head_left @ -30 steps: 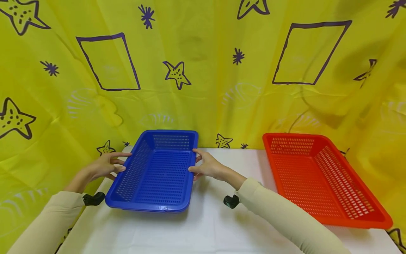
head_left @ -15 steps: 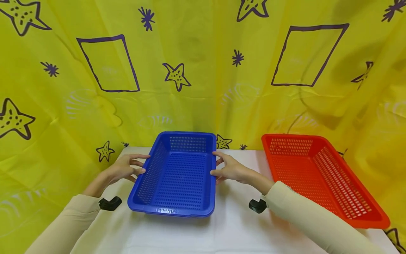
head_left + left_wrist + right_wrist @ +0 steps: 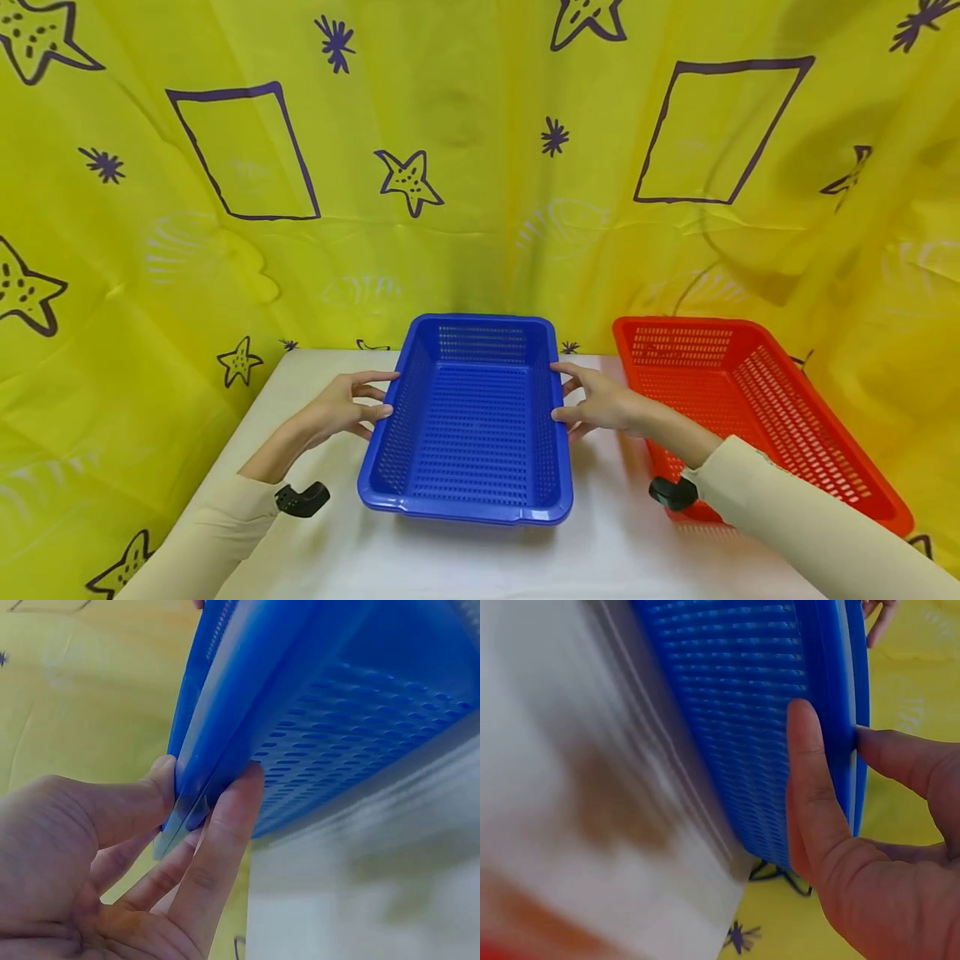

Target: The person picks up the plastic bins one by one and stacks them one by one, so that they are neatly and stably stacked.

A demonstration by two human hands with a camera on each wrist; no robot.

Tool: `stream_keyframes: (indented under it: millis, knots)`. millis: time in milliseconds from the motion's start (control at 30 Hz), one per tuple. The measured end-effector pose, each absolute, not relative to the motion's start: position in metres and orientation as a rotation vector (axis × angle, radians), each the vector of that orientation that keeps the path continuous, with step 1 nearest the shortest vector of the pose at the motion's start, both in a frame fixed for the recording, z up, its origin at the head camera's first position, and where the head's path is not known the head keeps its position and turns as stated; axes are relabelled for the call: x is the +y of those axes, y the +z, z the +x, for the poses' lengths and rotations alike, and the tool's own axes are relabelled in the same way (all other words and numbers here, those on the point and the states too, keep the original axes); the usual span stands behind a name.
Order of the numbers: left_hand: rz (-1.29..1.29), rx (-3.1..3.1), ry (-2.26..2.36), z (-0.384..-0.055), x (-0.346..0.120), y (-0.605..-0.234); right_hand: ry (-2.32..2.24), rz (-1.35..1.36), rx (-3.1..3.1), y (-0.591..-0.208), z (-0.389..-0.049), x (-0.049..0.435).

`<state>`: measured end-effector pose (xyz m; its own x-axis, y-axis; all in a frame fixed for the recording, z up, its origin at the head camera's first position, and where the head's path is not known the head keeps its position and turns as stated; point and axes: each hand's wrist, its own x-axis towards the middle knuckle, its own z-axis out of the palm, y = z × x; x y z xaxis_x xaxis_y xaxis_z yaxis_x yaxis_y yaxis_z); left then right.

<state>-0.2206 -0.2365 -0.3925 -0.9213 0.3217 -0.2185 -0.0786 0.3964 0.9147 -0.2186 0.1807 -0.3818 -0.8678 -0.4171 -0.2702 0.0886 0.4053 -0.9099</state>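
Note:
A blue plastic basket [image 3: 472, 433] with perforated walls and floor is in the middle of the head view, with nothing inside it. My left hand [image 3: 347, 407] pinches its left rim, thumb on the outer edge and fingers under the lip, as the left wrist view shows on the blue rim [image 3: 240, 697]. On the opposite side my right hand [image 3: 600, 402] pinches the right rim, and in the right wrist view its fingers [image 3: 808, 750] press the perforated wall below the lip. Two rim layers lie close together in both wrist views.
To the right a red perforated basket [image 3: 720, 392] rests on the white-covered table [image 3: 300, 550], partly behind my right forearm. A yellow curtain [image 3: 480, 250] with starfish drawings hangs behind the table and along both sides. A dark wrist device [image 3: 302, 500] sits near each cuff.
Both hands have carried the blue basket to the right, from the left part of the table to the middle, nearer the red basket. The red basket stays in place.

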Motion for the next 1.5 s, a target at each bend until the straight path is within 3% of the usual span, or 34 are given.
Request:
stream_keyframes:
  millis: [467, 1500]
  knots:
    - [0.212, 2.276, 1.597, -0.217, -0.195, -0.398, -1.34, -0.243, 2.297, -0.368, -0.207, 0.216]
    - [0.324, 2.291, 1.483, -0.222, -0.189, -0.393, -1.348, -0.396, 2.251, -0.362, -0.209, 0.237]
